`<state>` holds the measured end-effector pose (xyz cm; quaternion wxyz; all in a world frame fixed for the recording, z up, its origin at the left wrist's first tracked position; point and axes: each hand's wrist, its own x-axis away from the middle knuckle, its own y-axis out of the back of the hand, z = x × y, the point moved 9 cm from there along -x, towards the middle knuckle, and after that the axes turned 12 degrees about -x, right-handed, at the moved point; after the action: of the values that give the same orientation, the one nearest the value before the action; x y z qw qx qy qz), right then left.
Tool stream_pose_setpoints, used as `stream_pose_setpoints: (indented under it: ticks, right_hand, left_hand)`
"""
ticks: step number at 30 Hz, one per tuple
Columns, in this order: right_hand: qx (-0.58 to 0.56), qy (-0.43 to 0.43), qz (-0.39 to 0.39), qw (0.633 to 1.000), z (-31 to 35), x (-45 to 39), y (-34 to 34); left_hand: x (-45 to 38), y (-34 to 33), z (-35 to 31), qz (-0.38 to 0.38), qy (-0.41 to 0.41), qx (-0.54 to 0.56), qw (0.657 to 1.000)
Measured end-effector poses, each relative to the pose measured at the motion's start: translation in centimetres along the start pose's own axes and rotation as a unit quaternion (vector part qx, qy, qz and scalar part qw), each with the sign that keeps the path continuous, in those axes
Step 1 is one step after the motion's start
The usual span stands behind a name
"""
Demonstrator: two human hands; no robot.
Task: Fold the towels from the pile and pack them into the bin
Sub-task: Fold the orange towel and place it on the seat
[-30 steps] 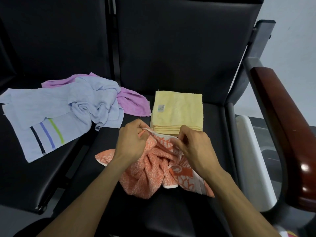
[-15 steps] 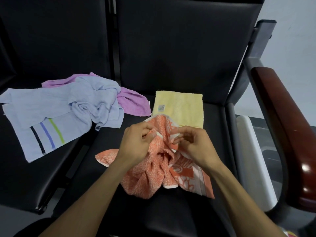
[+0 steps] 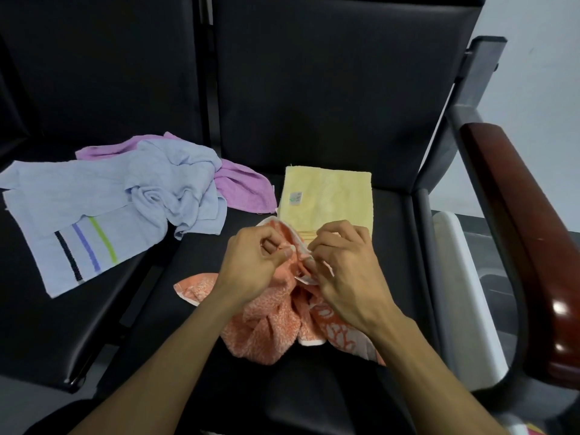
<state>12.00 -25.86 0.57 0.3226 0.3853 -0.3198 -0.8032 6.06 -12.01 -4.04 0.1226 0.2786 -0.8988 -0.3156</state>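
Both hands work the crumpled orange towel [image 3: 266, 334] lying on the black seat [image 3: 157, 324]. The left hand [image 3: 251, 268] pinches its white edge between thumb and curled fingers; the right hand [image 3: 345, 271] pinches the same edge just beside it. A folded yellow towel [image 3: 329, 196] lies right behind their fingertips.

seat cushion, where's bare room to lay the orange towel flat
Bare black seat lies between the blue striped towel and the orange towel, and in front of the orange towel. Crowded behind: the folded yellow towel and purple towel.
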Motion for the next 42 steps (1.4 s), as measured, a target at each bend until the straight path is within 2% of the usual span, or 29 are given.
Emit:
stream_pose_setpoints:
  ticks: [3,6,9,15,20,24,27,29,31,34,37,40,42]
  right_hand:
    - [-0.006,-0.038,0.001,0.999,-0.9,-0.1,-0.1]
    - [-0.084,-0.095,0.016,0.992,-2.6,0.0,-0.7]
    - [-0.119,-0.109,0.021,0.987,-3.2,0.0,-1.1]
    - [-0.113,-0.116,0.025,0.986,-3.4,0.1,-1.1]
    - [-0.081,-0.118,0.017,0.99,-3.6,0.3,-0.6]
    - [-0.068,-0.111,0.025,0.991,-3.1,0.3,-1.1]
    - [-0.01,-0.106,0.086,0.991,-2.8,0.4,-1.5]
    - [0.029,-0.107,0.114,0.987,-3.4,0.7,-1.1]
    - [0.046,-0.091,0.09,0.991,-3.5,1.0,0.1]
    - [0.019,-0.026,0.03,0.999,-1.6,1.2,0.8]
    - [-0.026,0.025,0.026,0.999,0.7,1.3,-0.2]
    - [-0.111,-0.028,0.069,0.991,-0.1,1.3,-1.2]
    - [-0.089,-0.046,0.084,0.991,-1.1,1.3,-1.4]
  left_hand:
    - [-0.1,-0.6,0.5,0.034,0.016,0.074,0.997]
    - [0.2,-1.1,0.2,0.065,0.02,0.136,0.988]
    - [0.6,-1.6,-0.6,0.091,0.013,0.18,0.979]
    - [0.9,-1.8,-0.8,0.096,0.011,0.2,0.975]
    - [1.5,-1.6,-2.3,0.116,-0.047,0.175,0.976]
    - [1.6,-1.2,-2.6,0.066,-0.062,0.109,0.99]
    - [1.3,-0.8,-2.0,0.043,-0.045,0.1,0.993]
    - [0.8,0.3,-1.1,0.014,-0.043,0.053,0.998]
    - [0.2,1.4,0.1,-0.012,-0.029,0.022,0.999]
    - [0.1,2.0,1.4,-0.022,-0.002,-0.004,1.0]
    - [0.0,2.2,1.9,-0.021,0.005,-0.006,1.0]
    - [-0.2,3.1,2.8,-0.04,0.024,-0.004,0.999]
    - [-0.4,3.5,3.3,-0.046,0.033,0.004,0.998]
